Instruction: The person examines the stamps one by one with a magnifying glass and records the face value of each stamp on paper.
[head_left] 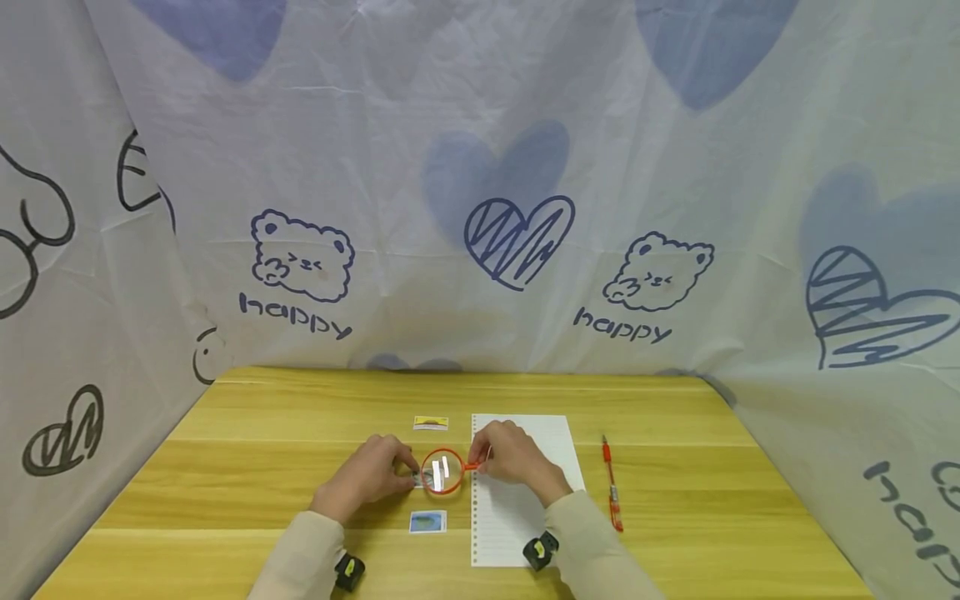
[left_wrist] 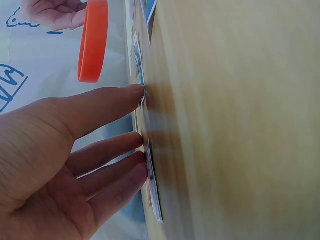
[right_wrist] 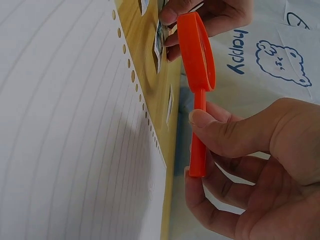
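My right hand pinches the handle of an orange-red magnifying glass between thumb and fingers. Its round lens is over a small stamp with a white border, and bright reflections cover part of the glass in the head view. At the left edge of that stamp, my left hand holds it at the tabletop with thumb and fingertips. A yellow stamp lies farther back, and a blue-green stamp lies nearer to me.
A lined loose-leaf sheet with punched holes lies under my right hand. To its right is a red pen. The wooden table meets a patterned cloth at the back and sides.
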